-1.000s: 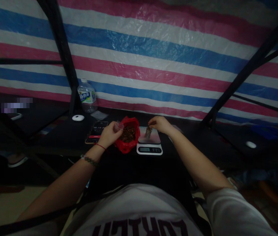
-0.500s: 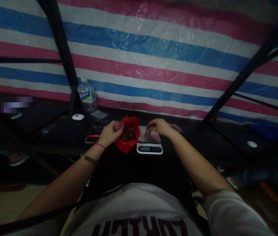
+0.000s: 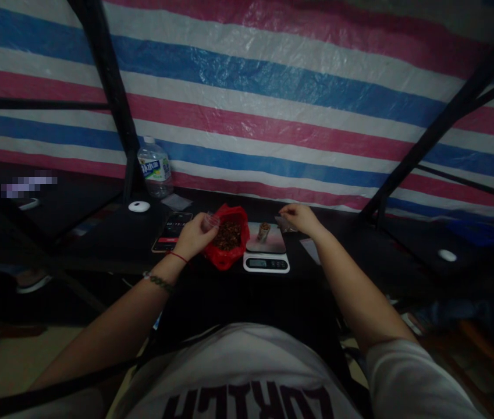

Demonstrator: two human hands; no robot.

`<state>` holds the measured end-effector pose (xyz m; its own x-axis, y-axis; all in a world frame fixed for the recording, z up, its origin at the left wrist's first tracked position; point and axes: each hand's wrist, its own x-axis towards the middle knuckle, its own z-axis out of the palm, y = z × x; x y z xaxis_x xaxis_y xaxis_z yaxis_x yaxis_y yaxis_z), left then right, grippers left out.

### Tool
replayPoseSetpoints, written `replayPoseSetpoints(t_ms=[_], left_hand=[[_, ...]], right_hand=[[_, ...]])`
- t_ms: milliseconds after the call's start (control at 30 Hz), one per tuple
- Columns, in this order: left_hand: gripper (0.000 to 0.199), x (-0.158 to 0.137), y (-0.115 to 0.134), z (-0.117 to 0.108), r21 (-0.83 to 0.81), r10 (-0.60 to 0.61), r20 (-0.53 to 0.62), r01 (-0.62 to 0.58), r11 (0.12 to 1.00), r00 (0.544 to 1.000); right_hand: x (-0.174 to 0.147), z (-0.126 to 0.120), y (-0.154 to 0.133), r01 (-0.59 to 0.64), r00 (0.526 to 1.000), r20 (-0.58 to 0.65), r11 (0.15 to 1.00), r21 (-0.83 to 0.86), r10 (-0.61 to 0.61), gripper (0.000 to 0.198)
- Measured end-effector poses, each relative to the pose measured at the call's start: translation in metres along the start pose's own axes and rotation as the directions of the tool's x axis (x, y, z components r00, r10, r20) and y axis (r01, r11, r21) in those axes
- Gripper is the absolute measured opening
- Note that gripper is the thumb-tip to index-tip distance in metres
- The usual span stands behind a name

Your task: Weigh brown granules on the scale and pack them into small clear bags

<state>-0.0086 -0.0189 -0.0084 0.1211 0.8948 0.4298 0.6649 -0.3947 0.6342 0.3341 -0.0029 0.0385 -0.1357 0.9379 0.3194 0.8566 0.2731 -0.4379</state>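
My left hand (image 3: 197, 234) is closed around a small clear plastic container (image 3: 210, 221), held at the left edge of a red bag (image 3: 221, 260). Small brown pieces (image 3: 229, 235) fill that open bag. A digital scale (image 3: 266, 263) stands just right of it, and a small clear tube (image 3: 263, 233) filled with brown pieces is upright on its plate. Beyond the plate's right side, my right hand (image 3: 299, 219) has its fingertips pinched together over a small clear plastic bag (image 3: 287, 224). Whether the fingers grip this bag is too small to tell.
A phone (image 3: 170, 234) showing a timer lies left of the red bag. Behind it are a plastic bottle (image 3: 155, 169), a flat clear packet (image 3: 177, 202) and a white mouse (image 3: 139, 206). A pale flat sheet (image 3: 311, 250) lies under my right forearm. Striped sheeting hangs behind.
My right hand has let go of the tube, leaving it standing on the scale, and has moved right to the small plastic bag. My left hand has stayed in place.
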Motion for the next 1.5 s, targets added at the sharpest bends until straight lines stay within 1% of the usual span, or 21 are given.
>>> replayPoseSetpoints(t_ms=[67, 133, 233, 333, 467, 533, 600, 700, 800, 867, 1000, 1067, 1167, 1267, 1333, 1433, 1500], left_hand=[[0.027, 0.0, 0.0, 0.0, 0.007, 0.001, 0.001, -0.001, 1.0, 1.0], [0.026, 0.0, -0.001, 0.0, 0.007, 0.01, 0.006, -0.01, 1.0, 1.0], [0.026, 0.0, -0.002, 0.001, 0.0, 0.029, 0.011, -0.029, 1.0, 1.0], [0.026, 0.0, -0.002, 0.001, 0.011, 0.018, 0.0, -0.018, 1.0, 1.0], [0.025, 0.0, -0.002, 0.002, 0.024, 0.002, 0.0, -0.002, 1.0, 1.0], [0.026, 0.001, -0.002, 0.003, 0.034, 0.003, -0.001, -0.003, 0.999, 1.0], [0.026, 0.001, -0.003, 0.003, 0.042, 0.0, -0.007, 0.001, 0.999, 1.0], [0.026, 0.002, -0.004, 0.003, 0.049, -0.011, -0.014, 0.011, 0.999, 1.0], [0.026, 0.001, -0.004, 0.003, 0.044, -0.01, -0.009, 0.011, 0.999, 1.0], [0.026, 0.001, -0.003, 0.003, 0.034, -0.005, -0.009, 0.005, 0.999, 1.0], [0.026, 0.0, -0.003, 0.003, 0.035, -0.004, -0.016, 0.005, 0.999, 1.0], [0.026, 0.0, -0.002, 0.002, 0.037, -0.004, -0.011, 0.005, 0.999, 1.0], [0.026, 0.0, -0.002, 0.001, 0.036, -0.005, -0.006, 0.006, 0.999, 1.0], [0.027, 0.001, -0.003, 0.002, 0.028, -0.021, -0.009, 0.022, 0.999, 1.0], [0.027, 0.001, -0.003, 0.002, 0.022, -0.03, -0.01, 0.03, 0.999, 1.0], [0.027, 0.001, -0.003, 0.002, 0.019, -0.026, -0.01, 0.026, 0.999, 1.0], [0.027, 0.001, -0.003, 0.001, 0.014, -0.016, -0.001, 0.016, 1.0, 1.0]], right_hand=[[-0.002, 0.002, 0.015, -0.078, 0.996, 0.042, 0.996, -0.045, 0.08, 0.02], [-0.005, 0.01, 0.028, -0.115, 0.989, 0.092, 0.992, -0.042, 0.119, 0.025], [-0.008, 0.027, 0.037, -0.07, 0.992, 0.103, 0.998, -0.004, 0.07, 0.034], [-0.007, 0.039, 0.035, -0.022, 0.995, 0.099, 0.998, -0.062, 0.028, 0.026], [-0.003, 0.04, 0.03, -0.043, 0.994, 0.098, 0.99, -0.136, 0.056, 0.019], [-0.002, 0.038, 0.029, -0.048, 0.994, 0.088, 0.991, -0.125, 0.059, 0.018], [-0.002, 0.036, 0.027, -0.058, 0.997, 0.044, 0.996, -0.069, 0.061, 0.018], [-0.003, 0.034, 0.017, -0.055, 0.996, -0.068, 0.995, 0.082, 0.06, 0.017], [-0.004, 0.031, -0.003, 0.04, 0.993, -0.117, 0.983, 0.178, -0.019, 0.016], [-0.004, 0.029, -0.017, 0.115, 0.989, -0.107, 0.98, 0.165, -0.098, 0.015], [-0.002, 0.027, -0.036, 0.214, 0.976, -0.032, 0.977, 0.015, -0.214, 0.019], [0.0, 0.028, -0.04, 0.245, 0.969, 0.025, 0.969, -0.038, -0.244, 0.021], [0.001, 0.029, -0.044, 0.284, 0.956, 0.103, 0.956, -0.068, -0.277, 0.022], [0.001, 0.029, -0.046, 0.293, 0.95, 0.14, 0.952, -0.089, -0.28, 0.02], [0.0, 0.028, -0.047, 0.284, 0.953, 0.13, 0.956, -0.078, -0.272, 0.021], [-0.003, 0.023, -0.052, 0.26, 0.965, 0.05, 0.965, -0.035, -0.258, 0.022], [-0.008, 0.02, -0.058, 0.221, 0.975, 0.004, 0.975, 0.002, -0.221, 0.022]])
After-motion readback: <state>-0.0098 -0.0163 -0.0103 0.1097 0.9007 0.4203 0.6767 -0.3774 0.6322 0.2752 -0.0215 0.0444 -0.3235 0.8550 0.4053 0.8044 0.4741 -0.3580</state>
